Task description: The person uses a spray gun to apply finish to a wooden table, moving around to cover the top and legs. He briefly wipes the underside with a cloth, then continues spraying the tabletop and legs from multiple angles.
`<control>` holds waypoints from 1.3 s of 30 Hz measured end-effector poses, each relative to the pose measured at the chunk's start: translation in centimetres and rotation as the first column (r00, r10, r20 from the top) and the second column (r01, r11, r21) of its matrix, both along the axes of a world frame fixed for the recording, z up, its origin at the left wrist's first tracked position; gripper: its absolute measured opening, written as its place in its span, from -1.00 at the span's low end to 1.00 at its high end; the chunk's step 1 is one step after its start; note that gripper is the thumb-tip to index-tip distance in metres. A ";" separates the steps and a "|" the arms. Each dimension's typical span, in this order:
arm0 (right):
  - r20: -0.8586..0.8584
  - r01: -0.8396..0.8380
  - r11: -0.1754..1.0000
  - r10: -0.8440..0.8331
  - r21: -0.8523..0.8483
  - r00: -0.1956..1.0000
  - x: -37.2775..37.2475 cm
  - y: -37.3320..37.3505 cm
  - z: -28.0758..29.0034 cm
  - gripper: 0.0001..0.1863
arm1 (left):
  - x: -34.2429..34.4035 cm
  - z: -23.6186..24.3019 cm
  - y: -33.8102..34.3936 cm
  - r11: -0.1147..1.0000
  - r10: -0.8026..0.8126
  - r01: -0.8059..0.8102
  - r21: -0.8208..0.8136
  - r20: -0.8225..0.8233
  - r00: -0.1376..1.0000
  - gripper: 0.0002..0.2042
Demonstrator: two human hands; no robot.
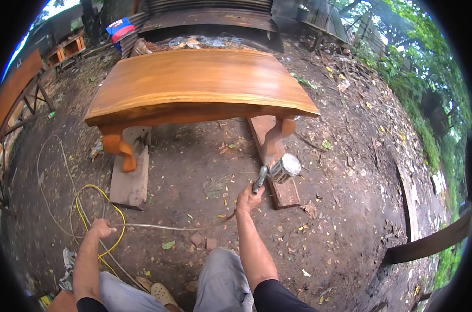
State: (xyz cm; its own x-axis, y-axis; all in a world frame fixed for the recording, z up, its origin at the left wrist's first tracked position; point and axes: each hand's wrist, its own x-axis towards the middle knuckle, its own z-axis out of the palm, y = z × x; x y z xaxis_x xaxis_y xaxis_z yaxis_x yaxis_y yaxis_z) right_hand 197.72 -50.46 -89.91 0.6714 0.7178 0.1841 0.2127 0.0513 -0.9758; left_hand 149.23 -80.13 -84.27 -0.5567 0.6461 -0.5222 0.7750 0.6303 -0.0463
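Observation:
My right hand is wrapped round the handle of a paint spray gun, whose whitish, paint-stained cup is tilted beside the wooden table's right front leg. From the gun's handle a thin hose runs left to my left hand, which is closed round it. In front of me stands the wooden table, its orange-brown top glossy. A curved left leg rests on a plank. My fingers hide part of the gun's handle.
Planks lie under the table legs. A yellow hose coils on the dirt at left. Two small brick pieces lie near my knees. Another wooden top leans at left; a dark curved piece juts in at right.

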 end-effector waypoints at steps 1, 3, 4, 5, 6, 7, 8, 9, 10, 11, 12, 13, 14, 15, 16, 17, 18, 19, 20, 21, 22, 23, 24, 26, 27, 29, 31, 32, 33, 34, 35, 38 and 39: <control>0.004 -0.002 1.000 0.002 -0.002 1.000 -0.1 -0.1 -1.4 -0.73 | 0.1 0.0 -0.1 1.000 0.002 -0.002 -0.002 0.004 1.000 -0.44; -0.071 -0.003 0.979 -0.012 -0.206 0.997 -0.6 -0.6 -4.2 -0.72 | 0.1 0.2 -0.6 0.999 -0.003 0.002 -0.053 -0.023 1.000 -0.45; -0.071 -0.007 0.978 -0.008 -0.210 0.997 -0.9 -0.9 -5.5 -0.72 | -0.2 0.1 -1.0 0.998 0.000 -0.002 -0.057 -0.023 1.000 -0.45; -0.051 0.022 0.978 -0.034 -0.207 0.998 -1.2 -1.2 -6.7 -0.73 | -0.6 -0.1 -1.4 0.997 0.014 -0.015 -0.080 -0.011 1.000 -0.45; -0.035 0.049 0.978 -0.057 -0.204 0.998 -1.7 -1.5 -7.5 -0.74 | -1.1 -0.2 -1.9 0.994 0.030 -0.030 -0.103 -0.003 1.000 -0.46; -0.039 0.042 0.977 -0.051 -0.207 0.998 -2.2 -1.7 -8.2 -0.74 | -1.6 -0.3 -2.5 0.994 0.036 -0.036 -0.106 -0.008 0.999 -0.46; -0.015 0.048 0.967 -0.053 -0.250 0.998 -2.6 -1.8 -8.8 -0.74 | -2.2 -0.4 -3.2 0.991 0.025 -0.028 -0.129 -0.027 0.999 -0.46; 0.011 0.058 0.955 -0.058 -0.289 0.998 -2.8 -1.7 -9.3 -0.74 | -2.7 -0.6 -3.8 0.989 0.011 -0.017 -0.150 -0.044 0.999 -0.46; 0.009 0.055 0.956 -0.055 -0.288 0.998 -2.9 -1.2 -9.5 -0.74 | -3.2 -0.8 -4.2 0.989 0.013 -0.020 -0.148 -0.046 0.999 -0.46; -0.013 0.045 0.947 -0.051 -0.317 0.999 -2.8 -0.3 -9.5 -0.72 | -3.7 -0.9 -4.6 0.991 0.016 -0.021 -0.135 -0.044 0.999 -0.45; -0.029 0.039 0.937 -0.052 -0.348 0.998 -2.4 0.6 -9.7 -0.70 | -3.9 -1.4 -4.7 0.992 0.013 -0.018 -0.124 -0.038 0.999 -0.45; -0.027 0.044 0.939 -0.057 -0.341 0.998 -1.9 1.6 -9.2 -0.70 | -3.6 -1.7 -4.7 0.993 0.009 -0.013 -0.117 -0.036 0.999 -0.45; -0.027 0.100 0.964 -0.110 -0.245 0.994 -1.4 2.9 -8.6 -0.70 | -3.3 -1.9 -4.5 0.998 0.038 -0.038 -0.043 -0.011 0.999 -0.45; -0.028 0.160 0.976 -0.166 -0.148 0.986 -0.4 4.0 -7.9 -0.70 | -2.8 -2.2 -3.9 0.998 0.062 -0.062 0.029 0.018 0.998 -0.45; -0.033 0.149 0.977 -0.156 -0.149 0.987 -0.9 4.5 -6.2 -0.70 | -2.2 -1.4 -4.1 0.997 0.072 -0.072 0.029 0.014 0.997 -0.45; -0.076 0.089 0.994 -0.093 -0.059 0.993 -0.8 4.7 -4.5 -0.70 | -1.3 -0.7 -3.9 0.998 0.058 -0.059 0.023 0.038 0.998 -0.44; -0.116 0.025 0.999 -0.021 0.034 0.993 -1.3 4.5 -2.1 -0.70 | -0.4 0.0 -3.9 0.998 0.051 -0.052 0.019 0.059 0.997 -0.43; -0.108 -0.013 0.997 0.022 0.080 0.994 -1.4 4.1 0.1 -0.74 | 0.5 0.3 -3.8 0.998 0.060 -0.061 0.021 0.058 0.996 -0.43; -0.099 -0.006 0.996 0.015 0.088 0.995 -0.3 4.2 0.9 -0.74 | 1.7 0.2 -2.9 0.999 0.025 -0.027 0.031 0.065 0.998 -0.43; -0.054 -0.054 0.969 0.069 0.242 0.996 0.9 4.4 1.1 -0.73 | 2.7 0.0 -1.9 0.999 -0.012 0.009 0.042 0.073 0.997 -0.44; 0.001 -0.110 0.916 0.119 0.386 0.993 2.2 4.5 1.6 -0.71 | 3.6 -0.5 -1.2 0.999 -0.023 0.018 0.049 0.084 0.996 -0.44; -0.107 -0.203 0.915 0.254 0.348 0.961 3.8 4.5 0.8 -0.68 | 4.5 -1.0 -0.6 0.997 -0.065 0.060 0.048 0.111 0.992 -0.45; -0.113 -0.222 0.912 0.275 0.345 0.955 2.9 2.9 1.5 -0.68 | 4.5 -1.2 -1.2 0.997 -0.075 0.071 0.036 0.122 0.990 -0.47; -0.178 -0.350 0.831 0.460 0.433 0.870 -0.5 -2.1 5.8 -0.61 | 3.7 -0.5 -3.1 0.997 -0.077 0.078 -0.007 0.119 0.990 -0.48; -0.150 -0.386 0.806 0.493 0.448 0.857 -0.3 -3.3 5.8 -0.59 | 3.8 -0.1 -3.4 0.991 -0.125 0.132 -0.039 0.134 0.983 -0.49; -0.088 -0.517 0.723 0.616 0.458 0.783 1.1 -5.3 5.5 -0.57 | 3.3 -1.3 -3.2 0.971 -0.232 0.237 -0.022 0.130 0.964 -0.50; -0.077 -0.687 0.619 0.761 0.381 0.644 2.2 -7.6 7.0 -0.57 | 4.4 -0.7 -2.1 0.951 -0.274 0.288 -0.110 0.132 0.953 -0.51; -0.115 -0.769 0.555 0.828 0.316 0.549 1.9 -8.6 8.1 -0.57 | 4.3 -0.5 -3.0 0.963 -0.226 0.241 -0.121 0.123 0.966 -0.51; -0.036 -0.840 0.478 0.873 0.258 0.486 0.9 -9.2 8.9 -0.55 | 4.0 -0.2 -3.9 0.945 -0.262 0.280 -0.169 0.125 0.957 -0.51; -0.049 -0.853 0.449 0.890 0.267 0.453 -0.7 -9.5 8.8 -0.55 | 3.5 0.2 -5.2 0.922 -0.299 0.322 -0.217 0.131 0.945 -0.52; -0.111 -0.903 0.358 0.934 0.239 0.341 -2.2 -9.8 9.0 -0.51 | 3.2 0.3 -6.5 0.928 -0.283 0.305 -0.211 0.131 0.950 -0.55; -0.286 -0.949 0.242 0.941 0.204 0.178 -7.4 -10.3 10.6 -0.44 | 2.7 1.5 -11.6 0.938 -0.187 0.206 -0.277 0.095 0.978 -0.57; -0.319 -0.943 0.228 0.937 0.243 0.145 -9.4 -10.2 10.9 -0.52 | 1.9 1.4 -13.7 0.926 -0.172 0.198 -0.321 0.107 0.979 -0.57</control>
